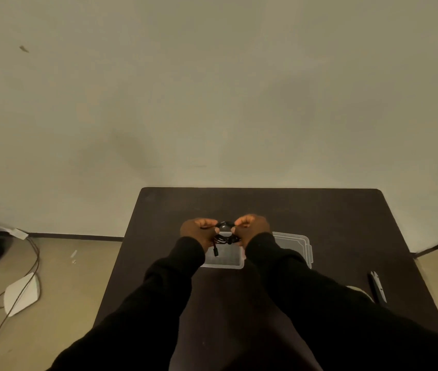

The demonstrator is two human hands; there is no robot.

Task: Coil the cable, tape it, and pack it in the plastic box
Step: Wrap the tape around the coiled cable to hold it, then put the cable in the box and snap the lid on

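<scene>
A black cable is bunched into a small coil and held above the dark table. My left hand grips its left side and my right hand grips its right side, fingers curled. One plug end dangles below the coil. Under my hands stands the clear plastic box, open. Its clear lid lies just to the right, partly hidden by my right sleeve. Whether tape is between my fingers is too small to tell.
Scissors lie near the table's right edge, with a pale round object, mostly hidden by my sleeve, beside them. On the floor at left are a white device and a thin wire. A wall rises behind the table.
</scene>
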